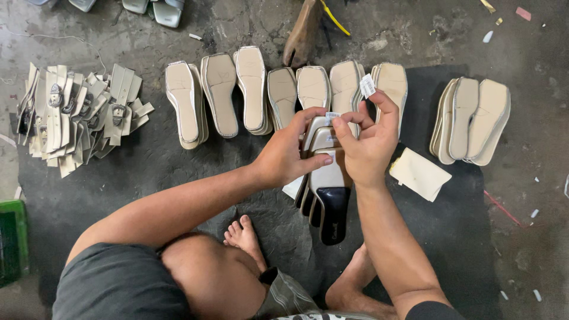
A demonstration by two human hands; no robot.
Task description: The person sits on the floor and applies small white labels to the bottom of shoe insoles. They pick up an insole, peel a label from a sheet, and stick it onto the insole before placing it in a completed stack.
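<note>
My left hand (288, 153) grips a fanned stack of shoe insoles (328, 192), beige at the toe and black at the heel, held above the floor. My right hand (368, 142) pinches a small white sticker (332, 116) against the top insole's toe. A second small white label (367, 85) sticks up from the fingers of that hand. Both hands meet over the toe end of the stack.
A row of beige sole stacks (252, 89) lies on a dark mat (148, 172), with another group (474, 118) at the right. A pile of buckled straps (77, 115) sits at left. A cream sheet (419, 173) lies beside my right wrist. My bare feet (243, 234) rest below.
</note>
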